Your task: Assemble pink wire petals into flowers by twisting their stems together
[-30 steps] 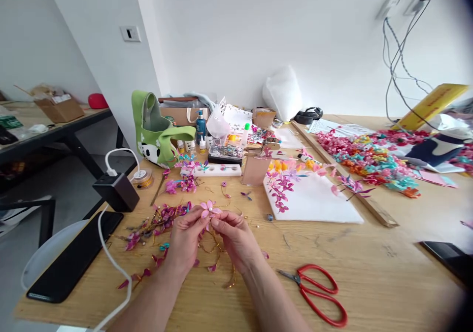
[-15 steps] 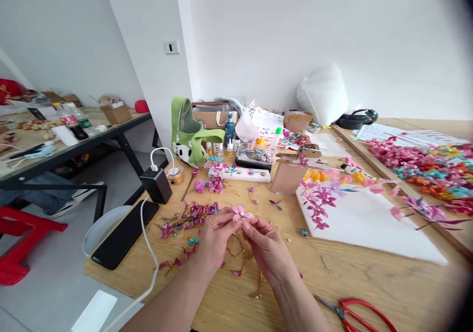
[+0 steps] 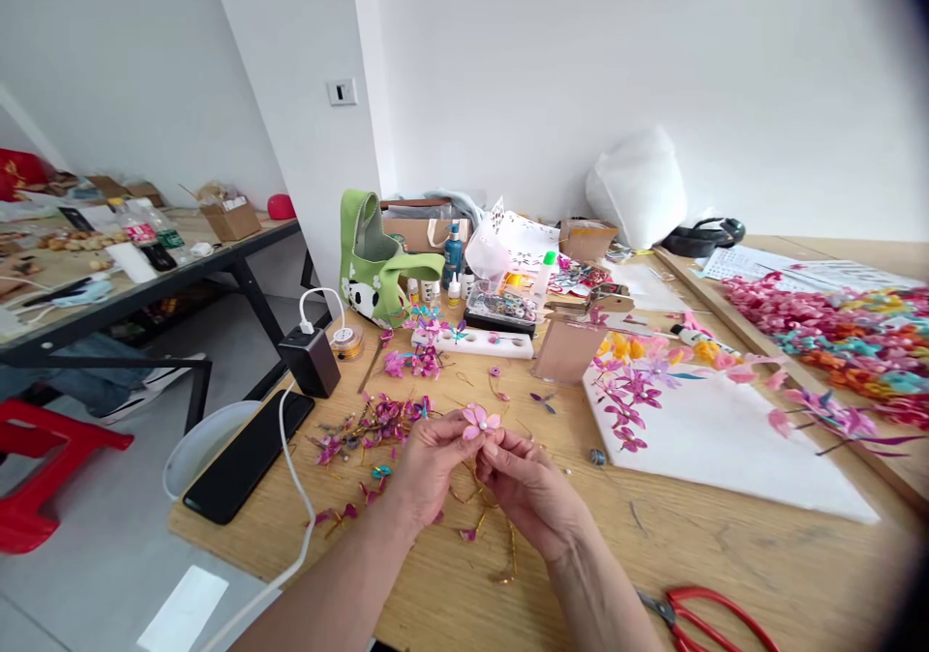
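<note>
A pink artificial flower (image 3: 479,421) with a pearl-like centre is held up between my two hands, above the wooden table. My left hand (image 3: 435,459) pinches it from the left, thumb and forefinger closed by the petals. From the right, the fingers of my right hand (image 3: 519,478) close just beneath the bloom; its stem is hidden by them. Below hang or lie gold-wrapped wire stems (image 3: 512,550), some tipped with purple petals. To the left lies a heap of purple flower sprays (image 3: 381,418).
Red-handled scissors (image 3: 715,618) lie at the front right. A white foam board (image 3: 726,449) carries more flowers. On the left are a black phone (image 3: 247,459), a power adapter (image 3: 311,360) and its white cable. Bottles, a green bag (image 3: 363,265) and boxes stand at the back.
The flower has turned and tilted slightly in my fingers, showing more of its petals. Both hands stay closed around it, and the view has shifted a little.
</note>
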Tool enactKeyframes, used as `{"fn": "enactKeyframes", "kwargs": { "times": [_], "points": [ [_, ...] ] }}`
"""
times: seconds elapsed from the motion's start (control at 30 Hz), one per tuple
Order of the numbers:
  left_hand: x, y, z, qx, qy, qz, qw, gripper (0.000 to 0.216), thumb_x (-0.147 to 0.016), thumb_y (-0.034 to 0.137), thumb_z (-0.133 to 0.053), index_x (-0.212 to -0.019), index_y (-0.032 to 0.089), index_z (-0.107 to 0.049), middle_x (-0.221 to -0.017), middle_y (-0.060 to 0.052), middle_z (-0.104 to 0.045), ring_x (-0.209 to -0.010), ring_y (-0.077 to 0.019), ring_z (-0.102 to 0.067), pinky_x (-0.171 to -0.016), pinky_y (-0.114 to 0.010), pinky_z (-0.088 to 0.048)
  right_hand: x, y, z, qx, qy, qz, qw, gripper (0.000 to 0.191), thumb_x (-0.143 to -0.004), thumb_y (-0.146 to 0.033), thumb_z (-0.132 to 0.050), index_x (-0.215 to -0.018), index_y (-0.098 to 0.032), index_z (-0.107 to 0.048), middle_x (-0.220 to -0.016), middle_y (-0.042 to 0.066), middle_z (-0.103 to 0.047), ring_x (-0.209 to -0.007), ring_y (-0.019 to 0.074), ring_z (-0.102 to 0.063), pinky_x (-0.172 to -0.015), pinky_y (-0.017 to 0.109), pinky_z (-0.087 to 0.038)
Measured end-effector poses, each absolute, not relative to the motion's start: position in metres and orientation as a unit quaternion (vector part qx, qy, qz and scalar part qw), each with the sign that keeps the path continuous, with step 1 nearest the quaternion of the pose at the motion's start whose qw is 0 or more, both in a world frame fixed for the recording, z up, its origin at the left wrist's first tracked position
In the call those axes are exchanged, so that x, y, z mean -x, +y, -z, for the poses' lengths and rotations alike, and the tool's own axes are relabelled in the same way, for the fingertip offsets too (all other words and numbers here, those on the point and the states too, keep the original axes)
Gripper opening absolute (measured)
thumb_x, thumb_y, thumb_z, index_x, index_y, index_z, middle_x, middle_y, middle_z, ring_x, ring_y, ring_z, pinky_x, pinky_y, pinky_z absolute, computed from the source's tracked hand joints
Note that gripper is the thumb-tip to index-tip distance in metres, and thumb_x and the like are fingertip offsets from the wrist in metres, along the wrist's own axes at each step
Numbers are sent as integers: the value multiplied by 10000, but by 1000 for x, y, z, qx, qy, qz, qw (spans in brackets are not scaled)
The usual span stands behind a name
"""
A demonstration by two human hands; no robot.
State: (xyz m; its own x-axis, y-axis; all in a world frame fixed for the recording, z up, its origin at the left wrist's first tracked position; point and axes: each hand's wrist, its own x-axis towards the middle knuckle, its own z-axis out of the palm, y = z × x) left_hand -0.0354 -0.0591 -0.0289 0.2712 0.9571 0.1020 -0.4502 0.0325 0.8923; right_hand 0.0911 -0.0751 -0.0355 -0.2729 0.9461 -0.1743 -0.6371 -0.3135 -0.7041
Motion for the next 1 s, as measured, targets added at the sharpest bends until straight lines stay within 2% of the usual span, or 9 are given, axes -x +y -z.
{"fn": "enactKeyframes", "kwargs": {
  "times": [0.2,0.33,0.43,0.63,0.8,0.9,1.0],
  "points": [
    [38,-59,28,-448,282,-505,682,119,-706,258,-732,-801,195,-764,-829,-53,-686,-870,-183,-572,-845,-323,-402,-93,-75,37,306,-257,-756,518,212,-553,-211,-858,-671,-156,-691,-644,-14,-606,-549,72,-454,-527,194,-343],
    [40,-59,27,-443,275,-492,697,86,-697,256,-738,-747,190,-762,-773,-46,-670,-839,-180,-569,-804,-312,-416,-94,-75,39,312,-272,-753,511,209,-568,-214,-850,-695,-159,-694,-655,-15,-601,-542,73,-448,-527,201,-341],
    [41,-59,27,-441,273,-491,700,86,-704,247,-732,-747,178,-759,-804,-50,-674,-814,-168,-564,-782,-304,-419,-94,-76,39,326,-285,-737,519,213,-577,-233,-846,-708,-158,-695,-652,-14,-592,-541,78,-437,-525,207,-336],
    [41,-56,29,-455,301,-519,658,115,-705,265,-733,-787,190,-762,-774,-34,-686,-859,-177,-576,-877,-336,-391,-96,-78,30,353,-338,-684,542,237,-607,-285,-826,-757,-160,-693,-725,7,-614,-632,106,-471,-593,229,-352],
    [43,-53,31,-492,330,-529,607,175,-735,292,-701,-862,186,-758,-797,-42,-685,-839,-184,-577,-840,-327,-414,-98,-81,23,404,-385,-630,540,262,-638,-345,-793,-801,-166,-691,-743,18,-613,-670,132,-477,-605,249,-338],
    [46,-52,32,-520,351,-520,580,203,-756,331,-674,-847,172,-761,-821,-63,-686,-843,-200,-575,-811,-326,-428,-101,-82,22,418,-374,-631,536,270,-647,-390,-766,-775,-166,-688,-673,-1,-579,-609,116,-438,-563,241,-309],
    [46,-52,32,-566,361,-502,546,203,-764,338,-664,-850,184,-763,-809,-66,-688,-832,-204,-579,-804,-325,-429,-104,-82,22,403,-352,-656,533,367,-709,-515,-667,-675,-150,-671,-560,-8,-515,-534,106,-395,-522,244,-284]
  ]
}}
